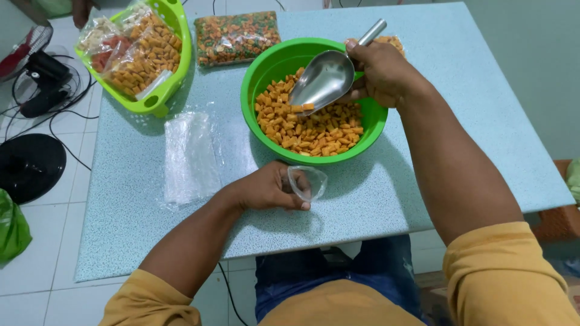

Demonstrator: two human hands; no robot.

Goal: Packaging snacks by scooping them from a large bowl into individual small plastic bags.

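Head view, only cam: person sits at a pale blue speckled table [423, 90], both forearms out over it.

R hand [380, 72] is over the far rim of the green bowl [260, 78], fingers wrapped tight round the handle of a metal scoop [323, 78], thumb on top. Scoop's mouth tilts down-left into the orange snack pieces [308, 124], tip touching the pile w/ a few pieces at its lip. That angle looks suited to digging in rather than carrying. Handle end sticks up and away past the knuckles.

L hand [269, 190] rests on the table just in front of the bowl, near side. Thumb and fingertips pinch the rim of a small clear plastic bag [308, 181], holding its mouth open in a rough oval, facing up toward the bowl. It sits close to the bowl's edge, apart from it by a little; bag appears empty.

To the left of that hand, a flat stack of clear bags [190, 157] lies within easy reach. Far left, a lime green basket [163, 90] holds filled packs of orange and mixed snacks. Behind the bowl lies a sealed pack of mixed green-orange snacks [235, 36]. Off the table on the white tile floor: a black fan [36, 78] w/ cables.
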